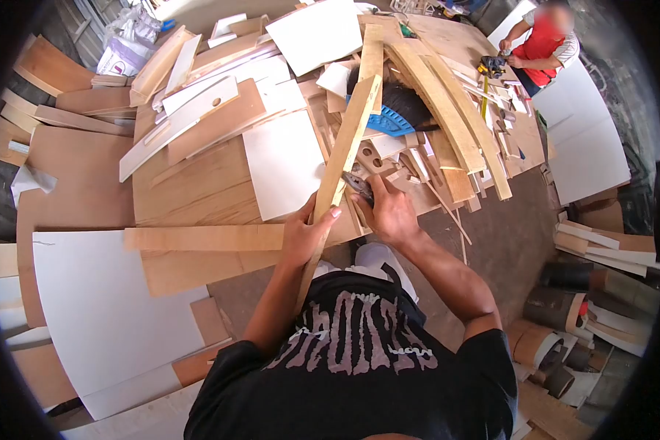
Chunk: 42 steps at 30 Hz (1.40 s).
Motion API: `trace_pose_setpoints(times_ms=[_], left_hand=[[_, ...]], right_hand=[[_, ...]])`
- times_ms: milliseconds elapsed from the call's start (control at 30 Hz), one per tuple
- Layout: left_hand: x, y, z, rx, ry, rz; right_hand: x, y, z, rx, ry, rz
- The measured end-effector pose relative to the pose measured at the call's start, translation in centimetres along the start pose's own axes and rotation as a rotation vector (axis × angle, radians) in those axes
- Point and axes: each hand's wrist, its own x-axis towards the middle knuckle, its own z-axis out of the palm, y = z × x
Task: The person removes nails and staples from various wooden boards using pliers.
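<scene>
A long, narrow wooden strip [346,151] slants from my body up over the cluttered workbench. My left hand [305,229] is wrapped around its lower part, thumb across the near face. In my right hand [391,211] is a pair of dark metal pliers [358,185]. Their jaws meet the strip's right edge just above my left hand; what they grip there is too small to make out. The strip's far end overlaps another wooden board [372,45].
Curved wooden pieces [444,110] lie to the right beside a blue-edged brush [390,123]. White panels [286,158] and offcuts cover the bench's left. A person in red [546,48] stands at the far right, holding a yellow-and-black tool [493,67]. Sheets [117,308] lean at left.
</scene>
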Motion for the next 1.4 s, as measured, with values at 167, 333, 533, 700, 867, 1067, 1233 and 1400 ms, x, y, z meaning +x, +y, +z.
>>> trace_pose_setpoints(times_ms=[167,333,533,700,867,1067,1233,1400], left_hand=[[0.7,-0.9,-0.1,0.02,0.093,0.12],[1.1,-0.2,0.3,0.066,0.143,0.136],[2.3,-0.7,1.4,-0.006,0.151,0.175],[3.0,0.0,2.0,-0.166,0.19,0.13],[3.8,0.7,2.5,-0.128,0.207,0.125],[4.5,2.2,3.5,-0.06,0.21,0.055],[5.2,1.3,1.8,-0.102,0.181,0.007],[5.7,1.5,0.9,-0.136,0.156,-0.011]], right_hand=[[0.0,-0.8,0.9,0.291,-0.139,0.135],[0.7,1.0,1.6,0.733,-0.416,0.439],[2.0,3.5,0.4,1.137,-0.674,0.61],[2.8,4.7,0.0,0.452,0.02,-0.015],[3.5,6.1,-0.4,0.087,0.173,0.006],[5.0,6.8,-1.4,0.01,0.216,-0.127],[7.1,6.1,-1.8,0.033,0.277,-0.205],[9.1,4.6,-1.9,-0.016,0.364,-0.205]])
